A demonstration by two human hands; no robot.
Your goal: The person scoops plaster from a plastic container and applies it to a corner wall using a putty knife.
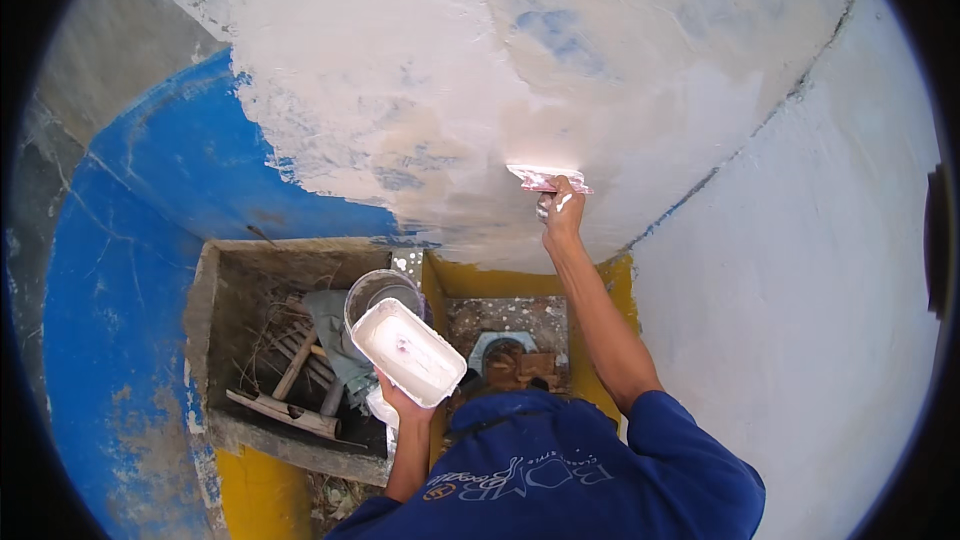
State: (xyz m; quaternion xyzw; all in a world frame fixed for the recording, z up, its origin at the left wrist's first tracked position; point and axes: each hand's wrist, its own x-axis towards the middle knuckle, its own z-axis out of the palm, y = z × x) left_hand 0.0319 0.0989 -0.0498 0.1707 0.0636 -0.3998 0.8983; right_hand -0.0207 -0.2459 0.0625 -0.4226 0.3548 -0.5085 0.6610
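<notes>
My right hand (pixel 562 208) grips a wide putty knife (pixel 548 178) smeared with white and pink, its blade against the wall. White smears mark the fingers of that hand. My left hand (pixel 405 405) is closed on the near end of a white rectangular tub (pixel 408 352), tilted so its inside shows, with whitish filler coating the bottom and sides. The wall (pixel 400 70) in front is covered with uneven white filler, with blue patches showing through. Left of the filler's ragged edge, the wall is bare blue paint (pixel 150 170).
A concrete trough (pixel 207 310) at lower left holds sticks, wood pieces (pixel 290 415) and a grey-green cloth (pixel 340 335). Behind the tub stands a round bucket (pixel 375 285). A squat toilet pan (pixel 500 340) lies between yellow-painted sides. A cracked corner (pixel 720 168) meets the white right wall.
</notes>
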